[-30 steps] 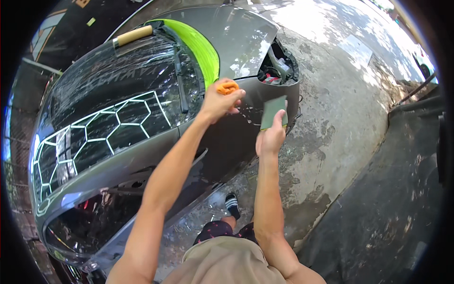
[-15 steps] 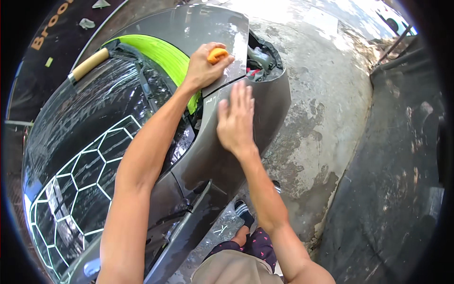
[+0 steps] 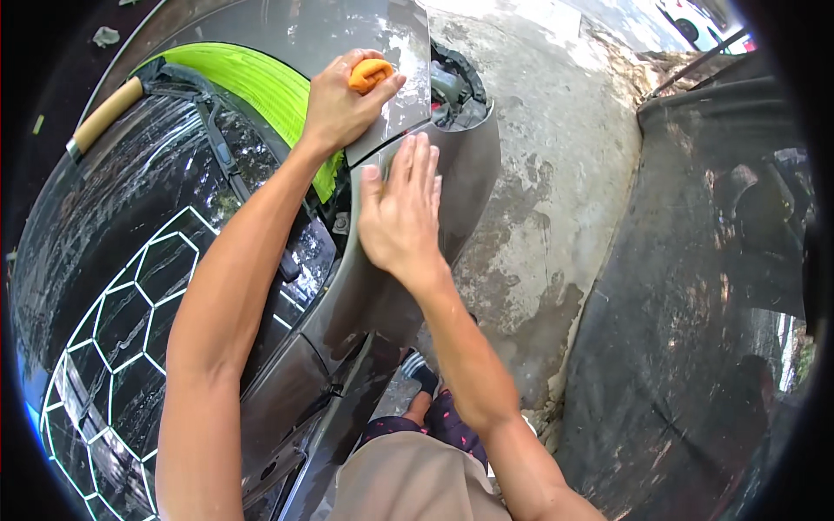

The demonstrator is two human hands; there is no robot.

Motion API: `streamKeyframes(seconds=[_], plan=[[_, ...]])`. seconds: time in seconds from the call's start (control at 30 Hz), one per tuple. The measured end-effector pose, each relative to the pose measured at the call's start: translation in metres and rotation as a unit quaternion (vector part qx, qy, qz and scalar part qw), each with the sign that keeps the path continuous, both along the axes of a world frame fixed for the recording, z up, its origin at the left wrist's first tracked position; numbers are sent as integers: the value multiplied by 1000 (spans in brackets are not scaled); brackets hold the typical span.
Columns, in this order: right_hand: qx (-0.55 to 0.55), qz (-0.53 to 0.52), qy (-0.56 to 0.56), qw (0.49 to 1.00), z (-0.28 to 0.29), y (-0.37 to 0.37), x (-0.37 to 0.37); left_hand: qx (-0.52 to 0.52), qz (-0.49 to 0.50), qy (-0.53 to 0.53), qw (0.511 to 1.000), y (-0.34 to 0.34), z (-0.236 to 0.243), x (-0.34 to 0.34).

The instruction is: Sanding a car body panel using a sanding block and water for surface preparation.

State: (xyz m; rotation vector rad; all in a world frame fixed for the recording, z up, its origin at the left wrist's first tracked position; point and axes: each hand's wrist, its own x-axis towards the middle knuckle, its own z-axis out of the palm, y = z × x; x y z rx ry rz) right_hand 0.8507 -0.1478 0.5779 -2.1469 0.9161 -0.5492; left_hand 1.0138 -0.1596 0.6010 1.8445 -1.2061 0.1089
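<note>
My left hand (image 3: pixel 337 111) rests on the grey car hood (image 3: pixel 317 33) near its front corner. Its fingers are closed round a bunched orange cloth (image 3: pixel 372 75). My right hand (image 3: pixel 401 215) lies flat, fingers stretched out, on the grey front fender (image 3: pixel 469 169) just behind the hood seam. Nothing shows in it, though its palm is hidden. Ahead of the fingertips is the open headlight recess (image 3: pixel 452 82), with parts inside it that I cannot make out well. A bright green strip (image 3: pixel 256 82) runs along the hood's rear edge, left of my left wrist.
The dark windshield (image 3: pixel 130 217) carries a white hexagon pattern, a wiper arm (image 3: pixel 221 152) and a tan roll (image 3: pixel 106 117) near its edge. Right of the car lies a patchy concrete floor (image 3: pixel 556 174). A dark sheet (image 3: pixel 678 286) hangs along the right side.
The whole view has shifted, so car and hands appear farther left and slightly higher. Both hands stay near the same spots on the car, with the orange cloth still in the left.
</note>
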Motion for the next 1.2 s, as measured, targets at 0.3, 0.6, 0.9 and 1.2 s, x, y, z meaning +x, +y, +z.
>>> streamKeyframes(seconds=[0.3,0.6,0.9,1.2], plan=[[58,-56,21,997,8,-31,22,-15,10,2,1000,-7,-1,2],[-35,70,-135,988,-19,10,-20,-38,21,-22,999,-3,-4,12],[-188,175,-199,946,-29,-18,-58,-42,8,10,999,-6,-2,7],[-211,239,-191,928,-15,-38,-29,-94,-20,25,995,-3,9,-1]])
